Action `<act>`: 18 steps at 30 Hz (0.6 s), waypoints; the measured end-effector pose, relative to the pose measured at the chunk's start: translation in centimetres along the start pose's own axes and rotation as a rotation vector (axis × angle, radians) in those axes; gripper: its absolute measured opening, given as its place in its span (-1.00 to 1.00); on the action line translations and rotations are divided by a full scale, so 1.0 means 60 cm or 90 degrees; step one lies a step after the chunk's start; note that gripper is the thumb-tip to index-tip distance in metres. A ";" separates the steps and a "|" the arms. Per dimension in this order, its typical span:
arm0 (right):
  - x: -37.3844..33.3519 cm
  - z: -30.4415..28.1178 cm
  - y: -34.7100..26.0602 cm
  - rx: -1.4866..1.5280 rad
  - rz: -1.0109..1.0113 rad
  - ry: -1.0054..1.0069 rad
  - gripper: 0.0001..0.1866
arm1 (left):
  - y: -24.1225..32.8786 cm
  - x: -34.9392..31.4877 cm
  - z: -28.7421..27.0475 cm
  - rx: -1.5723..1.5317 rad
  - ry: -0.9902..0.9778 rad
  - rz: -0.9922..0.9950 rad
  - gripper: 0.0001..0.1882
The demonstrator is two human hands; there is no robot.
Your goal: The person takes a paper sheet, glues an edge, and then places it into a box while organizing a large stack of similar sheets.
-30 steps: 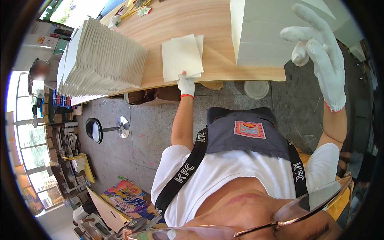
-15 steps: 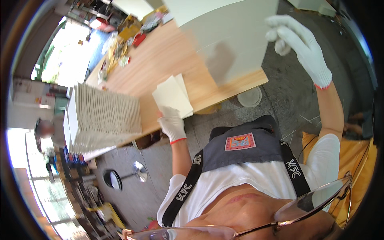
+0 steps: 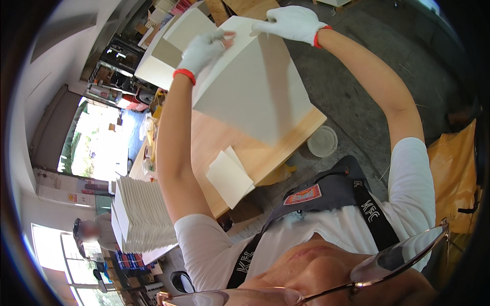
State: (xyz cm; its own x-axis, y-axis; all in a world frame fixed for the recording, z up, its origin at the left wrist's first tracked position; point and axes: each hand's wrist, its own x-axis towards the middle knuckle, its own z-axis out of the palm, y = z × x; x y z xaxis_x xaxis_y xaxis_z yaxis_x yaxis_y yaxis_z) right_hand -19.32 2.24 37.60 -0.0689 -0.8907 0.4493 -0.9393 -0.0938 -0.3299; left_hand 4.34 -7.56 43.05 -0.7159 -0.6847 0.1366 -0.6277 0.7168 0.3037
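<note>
A tall white stack with smooth sides stands on the wooden table; it looks like paper or board. Over its upper left edge reaches my left hand, in a white glove with a red cuff, fingers apart and some fingertips bare. At the top's right corner is my right hand, gloved likewise, its fingers bent together against the edge. Whether a sheet is pinched there is hidden. A few cream sheets lie loosely overlapped near the table's front edge.
A layered stack of white boards stands at the left end of the wooden table. More white stacks rise behind. Beside the table's near edge sits a round pale bucket. Another person is at the far left.
My left hand has left the cream sheets and moved up to the tall white stack. My right hand has come leftward onto the stack's corner. The view has shifted.
</note>
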 end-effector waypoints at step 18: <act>0.025 0.022 -0.012 0.396 0.026 0.166 -0.40 | 0.034 0.010 0.048 -0.188 0.115 0.105 -0.65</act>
State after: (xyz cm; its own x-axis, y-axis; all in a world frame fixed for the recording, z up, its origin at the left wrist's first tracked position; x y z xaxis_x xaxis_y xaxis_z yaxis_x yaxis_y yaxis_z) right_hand -18.32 0.41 37.40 -0.2520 -0.7700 0.5861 -0.5708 -0.3709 -0.7326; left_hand 1.74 -6.16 41.02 -0.7181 -0.5945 0.3619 -0.3750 0.7685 0.5184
